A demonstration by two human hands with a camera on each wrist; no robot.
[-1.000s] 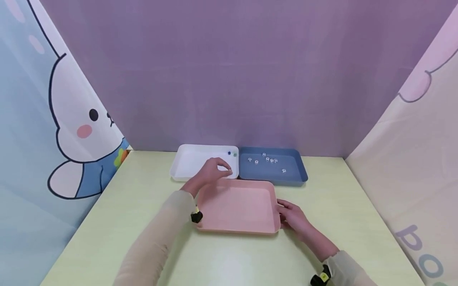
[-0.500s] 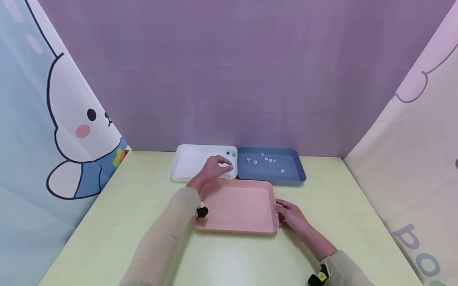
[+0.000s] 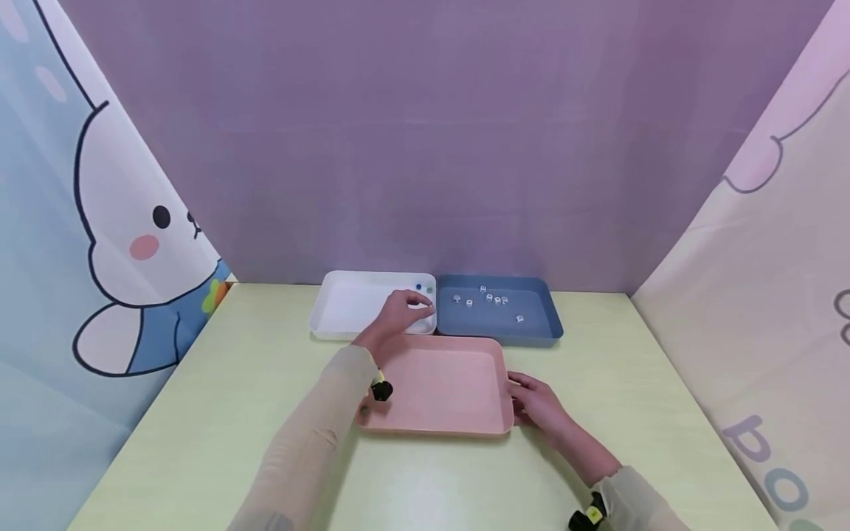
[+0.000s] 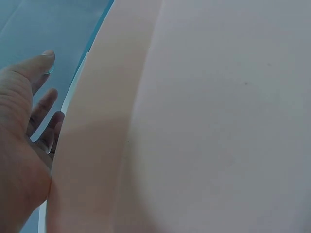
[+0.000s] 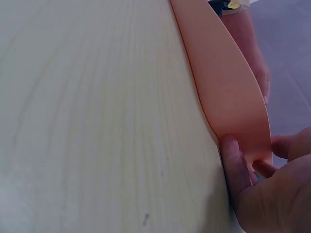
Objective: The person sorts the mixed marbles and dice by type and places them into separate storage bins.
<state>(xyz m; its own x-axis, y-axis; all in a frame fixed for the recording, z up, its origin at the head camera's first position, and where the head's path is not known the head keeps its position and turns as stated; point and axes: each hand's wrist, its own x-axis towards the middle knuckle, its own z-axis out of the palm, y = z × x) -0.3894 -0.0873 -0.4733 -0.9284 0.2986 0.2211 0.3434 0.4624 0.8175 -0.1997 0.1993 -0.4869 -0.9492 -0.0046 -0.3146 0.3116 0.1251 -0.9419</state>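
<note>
My left hand [image 3: 401, 311] is over the right part of the white tray [image 3: 327, 313], its fingertips by the right rim. Thumb and index finger pinch a small clear marble [image 4: 50, 70], mostly covered by the fingers. A blue marble [image 3: 418, 286] and a green marble [image 3: 429, 290] lie in that tray's far right corner. My right hand [image 3: 539, 404] grips the right side of the pink tray [image 3: 441, 387]. In the right wrist view its thumb presses the outer wall while fingers reach over the rim. A small dark greenish thing [image 3: 364, 410] shows in the pink tray's near left corner.
Right of the white tray stands a blue tray [image 3: 544, 324] with several white dice [image 3: 489, 297] in it. All three trays stand close together on the pale wood table [image 3: 199, 442]. A purple curtain [image 3: 425, 147] hangs behind, and printed cloths flank both sides.
My left hand has shifted right and slightly away from me, nearer the white tray's right rim, still pinching the marble. My right hand stays on the pink tray. The head view has turned slightly.
</note>
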